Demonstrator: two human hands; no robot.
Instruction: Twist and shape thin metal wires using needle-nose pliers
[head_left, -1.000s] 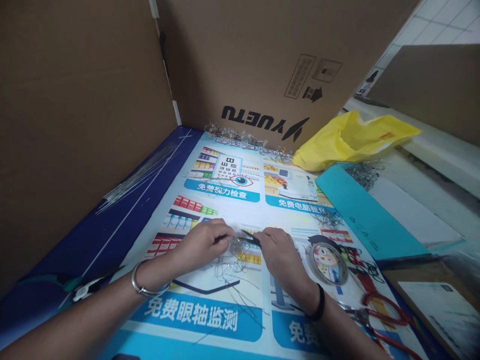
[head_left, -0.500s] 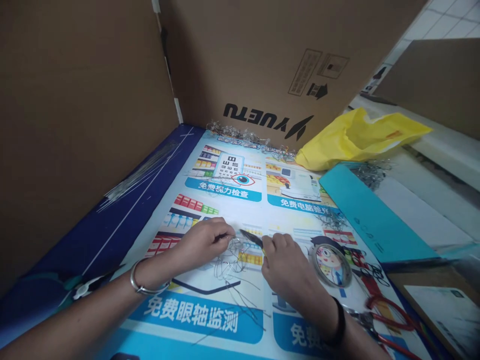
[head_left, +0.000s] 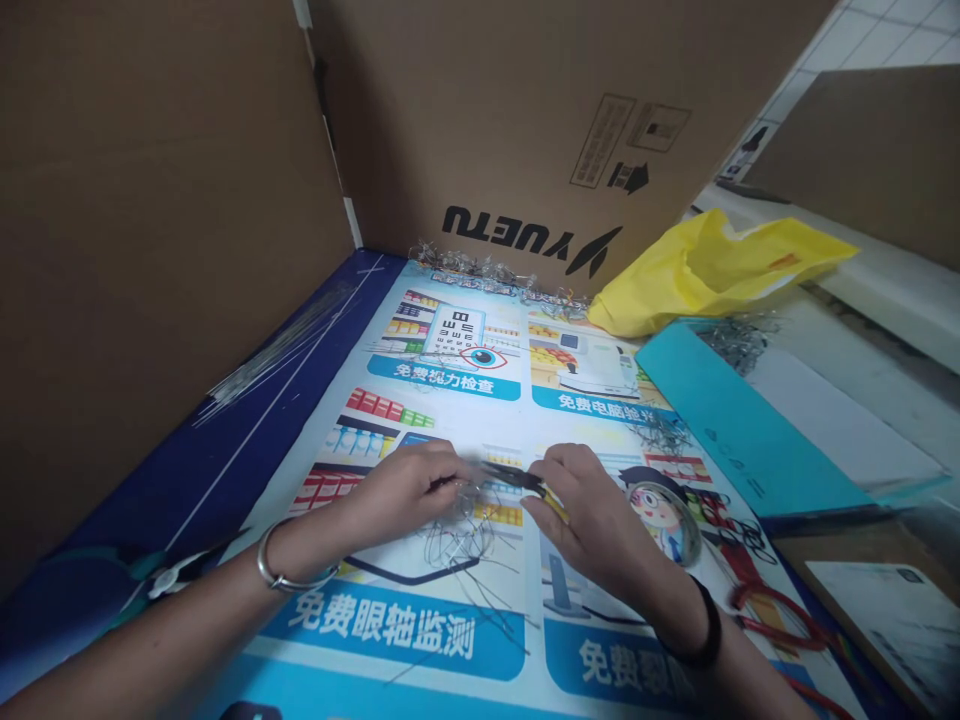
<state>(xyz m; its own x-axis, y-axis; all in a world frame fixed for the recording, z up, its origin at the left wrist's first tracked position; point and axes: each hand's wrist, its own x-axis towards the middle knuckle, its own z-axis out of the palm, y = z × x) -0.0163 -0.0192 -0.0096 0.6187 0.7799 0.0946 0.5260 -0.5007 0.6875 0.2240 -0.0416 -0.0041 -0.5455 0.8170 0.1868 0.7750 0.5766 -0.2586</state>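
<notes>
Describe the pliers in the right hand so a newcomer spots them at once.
Find the printed poster before the brown cardboard. Near its middle, the right hand holds the pliers, tips toward the left hand. Their yellow handle separates them from the red-handled tool nearby.

Item one: slim pliers [head_left: 517, 478] with dark metal jaws and yellow handles, held in your right fingers [head_left: 564, 466], tips pointing left. Item two: loose tangle of thin, silver-grey metal wire [head_left: 459, 540], pinched in your left fingers [head_left: 444, 466], loops below, ends splaying toward you; contact between both items blurred.
</notes>
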